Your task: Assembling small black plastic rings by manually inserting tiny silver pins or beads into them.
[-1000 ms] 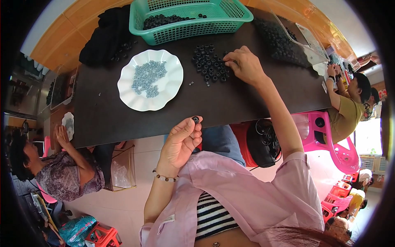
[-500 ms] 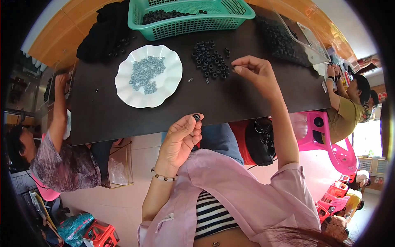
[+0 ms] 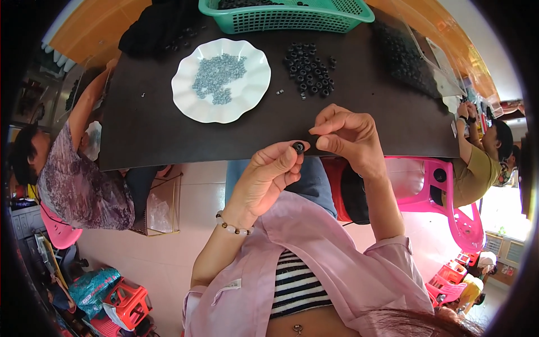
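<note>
My left hand (image 3: 264,177) pinches a small round black part (image 3: 298,147) with a hole in its middle, just off the table's front edge. Close on its right, my right hand (image 3: 352,140) has thumb and forefinger closed on another small black piece (image 3: 313,140), partly hidden by the fingers. Beyond the hands, a loose pile of round black parts (image 3: 309,70) lies on the dark table (image 3: 151,135). Left of that pile, a white scalloped plate (image 3: 255,92) carries many tiny clear pieces (image 3: 222,73). A few tiny clear bits (image 3: 303,96) lie beside the black pile.
A green basket (image 3: 281,23) of black parts stands at the back, and a clear bag of black parts (image 3: 407,62) lies at the far right. Black cloth (image 3: 147,31) lies back left. People sit at both sides; a pink chair (image 3: 418,194) stands right.
My right hand has come from beside the black pile toward my left hand, bringing its black piece. My left hand still holds its part. The whole view has shifted slightly.
</note>
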### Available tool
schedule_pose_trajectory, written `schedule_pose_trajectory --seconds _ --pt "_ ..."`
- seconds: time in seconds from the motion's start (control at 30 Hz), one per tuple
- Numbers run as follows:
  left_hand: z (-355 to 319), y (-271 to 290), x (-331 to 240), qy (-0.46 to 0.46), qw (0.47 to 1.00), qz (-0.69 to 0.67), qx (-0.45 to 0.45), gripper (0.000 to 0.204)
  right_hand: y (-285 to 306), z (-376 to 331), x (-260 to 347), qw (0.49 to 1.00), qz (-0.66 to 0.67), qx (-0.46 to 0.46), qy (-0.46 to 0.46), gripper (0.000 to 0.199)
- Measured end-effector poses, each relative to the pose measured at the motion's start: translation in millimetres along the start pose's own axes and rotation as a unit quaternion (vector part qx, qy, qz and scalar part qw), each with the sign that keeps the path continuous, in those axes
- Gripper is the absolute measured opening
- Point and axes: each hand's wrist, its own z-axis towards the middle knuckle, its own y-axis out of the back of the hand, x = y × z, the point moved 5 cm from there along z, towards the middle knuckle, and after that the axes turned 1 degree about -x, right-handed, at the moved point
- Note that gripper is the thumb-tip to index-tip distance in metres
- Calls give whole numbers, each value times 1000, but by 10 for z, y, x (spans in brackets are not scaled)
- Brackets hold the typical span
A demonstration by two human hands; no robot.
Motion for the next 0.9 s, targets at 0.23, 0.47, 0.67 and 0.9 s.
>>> schedule_pose_trajectory --seconds 0.23,0.47,0.67,0.9 --pt "6 99 -55 -5 1000 -18 -5 24 -122 51 30 998 -55 6 31 17" --pt "49 187 -120 1 1000 -16 -17 23 -160 140 -10 996 -83 -3 28 18" --pt "88 284 -176 -7 999 6 -37 27 -180 228 -52 989 -138 11 42 18" --pt "103 339 -247 -25 998 41 -35 23 -211 276 -63 980 -193 20 37 18"
